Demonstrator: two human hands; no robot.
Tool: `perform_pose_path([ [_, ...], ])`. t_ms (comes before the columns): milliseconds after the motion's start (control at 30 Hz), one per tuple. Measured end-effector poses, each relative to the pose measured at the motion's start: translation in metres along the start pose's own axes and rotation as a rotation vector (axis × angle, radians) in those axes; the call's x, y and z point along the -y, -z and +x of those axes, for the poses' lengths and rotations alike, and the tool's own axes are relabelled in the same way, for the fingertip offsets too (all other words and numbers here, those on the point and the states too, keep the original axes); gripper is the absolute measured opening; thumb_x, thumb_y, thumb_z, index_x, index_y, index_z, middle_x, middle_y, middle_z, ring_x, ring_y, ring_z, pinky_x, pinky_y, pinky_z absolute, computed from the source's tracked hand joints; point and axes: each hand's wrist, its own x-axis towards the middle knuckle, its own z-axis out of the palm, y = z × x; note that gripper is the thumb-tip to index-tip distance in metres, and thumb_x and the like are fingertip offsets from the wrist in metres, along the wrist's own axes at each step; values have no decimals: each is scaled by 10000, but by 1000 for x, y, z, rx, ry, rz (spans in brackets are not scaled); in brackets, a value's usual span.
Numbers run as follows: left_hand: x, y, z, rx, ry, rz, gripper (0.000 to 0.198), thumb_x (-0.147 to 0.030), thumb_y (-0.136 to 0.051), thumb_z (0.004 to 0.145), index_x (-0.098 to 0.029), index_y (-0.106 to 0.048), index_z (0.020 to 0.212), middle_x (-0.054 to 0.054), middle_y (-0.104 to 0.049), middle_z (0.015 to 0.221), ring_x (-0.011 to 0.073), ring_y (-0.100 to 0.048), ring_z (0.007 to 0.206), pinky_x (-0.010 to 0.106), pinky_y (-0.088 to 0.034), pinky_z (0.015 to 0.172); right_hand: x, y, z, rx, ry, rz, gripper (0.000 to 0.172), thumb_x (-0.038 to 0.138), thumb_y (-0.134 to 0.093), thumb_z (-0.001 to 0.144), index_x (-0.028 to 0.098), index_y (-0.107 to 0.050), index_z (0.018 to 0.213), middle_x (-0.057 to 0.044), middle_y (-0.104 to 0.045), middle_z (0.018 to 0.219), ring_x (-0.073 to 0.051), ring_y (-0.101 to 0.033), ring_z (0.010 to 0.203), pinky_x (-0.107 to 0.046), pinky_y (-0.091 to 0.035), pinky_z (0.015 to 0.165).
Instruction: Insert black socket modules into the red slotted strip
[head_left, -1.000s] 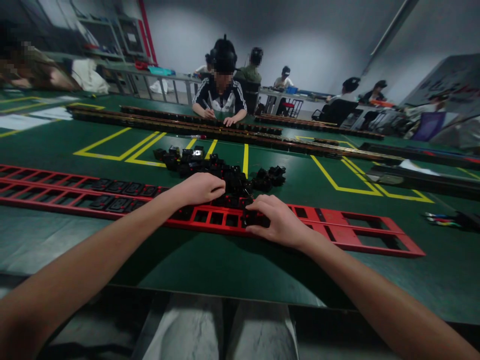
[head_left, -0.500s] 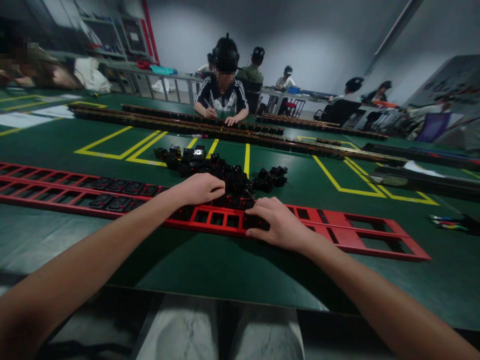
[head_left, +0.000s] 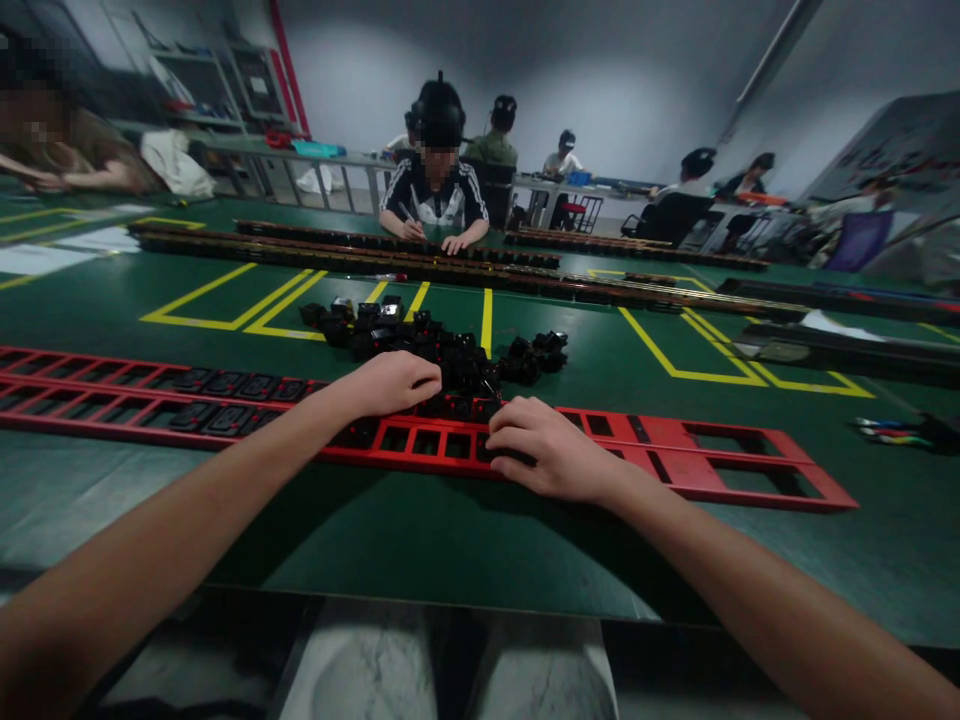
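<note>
1. Right hand point(head_left: 551, 450) bends over the red frame point(head_left: 660, 432), thumb and fingers parted around a dark slot; whether it grips anything, I cannot tell.
2. Left hand point(head_left: 394, 383) curls inward beside the black pile point(head_left: 450, 345); any pinch is hidden.
3. Red frame lies lengthwise on the green desk point(head_left: 420, 530).
4. Across, a person point(head_left: 435, 190) holds a pen.

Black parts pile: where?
Head view, centre: the black parts pile lies on the green table, along the far edge of the red slotted frame.
</note>
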Motion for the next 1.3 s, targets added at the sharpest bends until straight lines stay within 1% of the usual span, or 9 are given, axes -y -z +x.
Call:
perform_pose_path([
  [133, -1, 1, 0, 13, 3, 2, 282, -317, -451, 957, -193, -666, 823, 28, -692, 826, 170, -600, 746, 269, -393, 669, -26, 9, -3, -83, -56, -49, 186, 322, -572, 951, 184, -694, 977, -100, -660, 1041, -228, -586, 956, -398, -479, 851],
  [233, 0, 1, 0, 23, 3, 7, 281, -316, -449, 955, -189, -653, 809, 29, -683, 819, 170, -596, 750, 270, -385, 675, -64, 18, -14, -210, -274, -201, 188, 294, -562, 940, 183, -703, 994, -116, -655, 1084, -265, -592, 1022, -465, -483, 930],
  [333, 1, 0, 0, 24, 0, 1, 283, -318, -443, 958, -189, -641, 802, 28, -679, 825, 169, -592, 755, 271, -382, 683, -98, 20, -27, -176, -482, -291, 346, 300, -591, 910, 156, -654, 1217, -169, -571, 1315, -334, -529, 1229, -526, -437, 1052],
  [433, 2, -2, 0, 16, -11, -17, 286, -320, -438, 962, -192, -636, 801, 25, -675, 820, 168, -592, 759, 272, -381, 689, -114, 14, -35, -45, -606, -268, 457, 357, -565, 930, 155, -588, 1339, -192, -465, 1455, -366, -476, 1317, -552, -411, 1090],
  [533, 3, -3, 0, 14, -10, -32, 282, -317, -439, 961, -194, -639, 804, 24, -676, 821, 169, -594, 764, 273, -378, 690, -114, 9, -35, 4, -635, -257, 403, 363, -556, 933, 151, -628, 1267, -200, -491, 1420, -366, -509, 1283, -542, -435, 1070],
  [667, 2, -3, 0, 4, -13, -22, 282, -318, -439, 960, -193, -643, 811, 28, -681, 835, 172, -591, 769, 276, -372, 688, -107, 10, -31, -44, -624, -260, 335, 322, -590, 895, 175, -622, 1194, -159, -583, 1220, -327, -592, 1132, -501, -496, 980],
  [933, 0, 0, 0, 10, 1, -24, 271, -303, -459, 961, -188, -650, 805, 21, -683, 828, 160, -590, 747, 267, -377, 671, -96, 16, -24, -112, -740, -275, 524, 354, -537, 928, 180, -497, 1421, -116, -645, 1088, -276, -636, 939, -392, -518, 768],
  [1100, 2, -1, 0, -4, -12, -1, 271, -301, -465, 963, -188, -655, 808, 24, -689, 826, 162, -600, 749, 265, -383, 661, -100, 14, -25, -80, -747, -314, 319, 384, -553, 920, 193, -667, 1149, -105, -625, 1040, -247, -634, 868, -361, -498, 723],
  [1300, 3, -3, 1, -8, -37, 11, 270, -303, -456, 960, -188, -657, 821, 30, -694, 845, 165, -610, 760, 261, -387, 668, -104, 12, -26, -118, -747, -259, 264, 362, -683, 815, 190, -586, 991, -82, -637, 988, -209, -621, 758, -331, -478, 684],
])
